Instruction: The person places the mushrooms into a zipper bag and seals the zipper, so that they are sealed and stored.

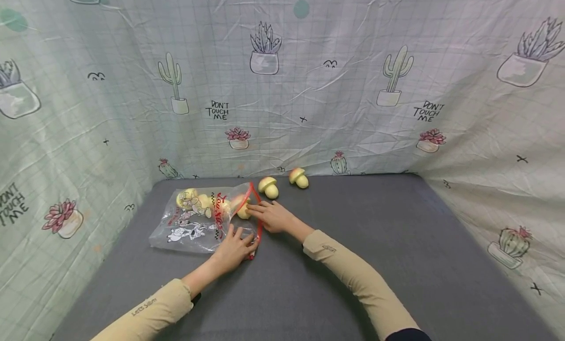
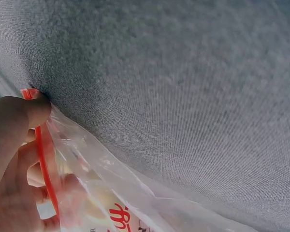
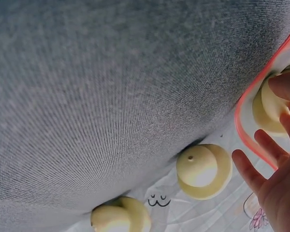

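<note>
Clear printed bag (image 1: 198,221) lain on grey mat (image 1: 353,262), several toy mushrooms held inside, red-edged mouth pinched by left hand (image 1: 233,250), mushroom (image 1: 243,209) pushed in by straight-fingered right hand (image 1: 271,216), two mushrooms (image 1: 269,187) left outside nearby.

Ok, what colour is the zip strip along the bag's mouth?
Red. The zip strip on the clear printed bag shows best in the left wrist view.

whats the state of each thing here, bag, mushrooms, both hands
clear printed plastic zip bag with red seal: lying flat, mouth open, mushrooms inside
yellow toy mushroom at the bag mouth: partly in, right fingers on it
two yellow toy mushrooms on the grey mat: loose, outside
left hand: grip pinching red seal
right hand: fingers straight, pushing
</note>
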The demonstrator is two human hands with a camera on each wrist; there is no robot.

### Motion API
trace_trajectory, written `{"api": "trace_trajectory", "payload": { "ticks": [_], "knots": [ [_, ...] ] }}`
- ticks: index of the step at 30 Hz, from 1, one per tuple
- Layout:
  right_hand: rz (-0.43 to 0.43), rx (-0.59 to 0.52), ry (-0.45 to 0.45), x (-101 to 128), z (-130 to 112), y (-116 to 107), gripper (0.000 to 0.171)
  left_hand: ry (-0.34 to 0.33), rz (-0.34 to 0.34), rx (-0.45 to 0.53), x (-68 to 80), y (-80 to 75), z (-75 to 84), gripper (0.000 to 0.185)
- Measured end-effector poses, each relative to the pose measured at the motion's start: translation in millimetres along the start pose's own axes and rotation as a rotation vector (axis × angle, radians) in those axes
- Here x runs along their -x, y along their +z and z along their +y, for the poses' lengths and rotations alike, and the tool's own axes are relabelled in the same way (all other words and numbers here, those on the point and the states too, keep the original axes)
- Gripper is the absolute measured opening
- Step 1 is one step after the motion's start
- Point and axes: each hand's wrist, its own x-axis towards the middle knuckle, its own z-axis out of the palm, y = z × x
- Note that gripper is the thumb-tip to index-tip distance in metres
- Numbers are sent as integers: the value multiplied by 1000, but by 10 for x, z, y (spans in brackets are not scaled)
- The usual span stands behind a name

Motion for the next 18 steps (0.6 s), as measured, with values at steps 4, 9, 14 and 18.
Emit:
{"api": "trace_trajectory", "payload": {
  "ticks": [4,9,14,18],
  "knots": [
    [1,3,1,-28,-1,18,57,6,-1,-3,-6,-1,-2,37],
    [-24,40,14,-72,-18,20,61,3,11,11,-2,-1,-8,37],
    [-2,96,17,-85,-40,30,67,-14,39,54,1,35,-14,37],
    [17,121,20,-80,-66,40,67,-32,61,126,12,51,-39,37]
  ]
}}
